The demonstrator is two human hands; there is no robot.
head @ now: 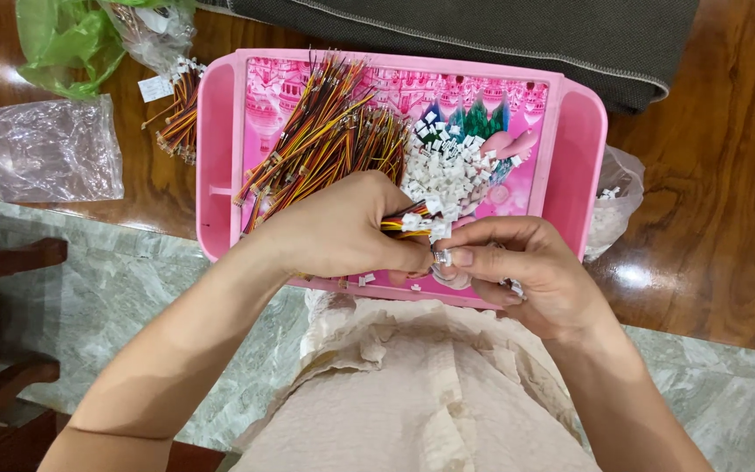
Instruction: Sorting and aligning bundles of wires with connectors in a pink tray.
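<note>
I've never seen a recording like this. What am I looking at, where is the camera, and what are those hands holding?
There is no machine here: these are a person's two bare hands, filmed by a camera worn on the head and looking down.

On the lap rests a pink tray. In it lie a heap of thin coloured wires and a pile of small white plastic connectors.

The left hand grips a small bundle of wires with white ends. The right hand pinches one small connector right beside those ends.

Beyond the tray, on a wooden table, lie clear plastic bags, a green bag and more wires.
</note>
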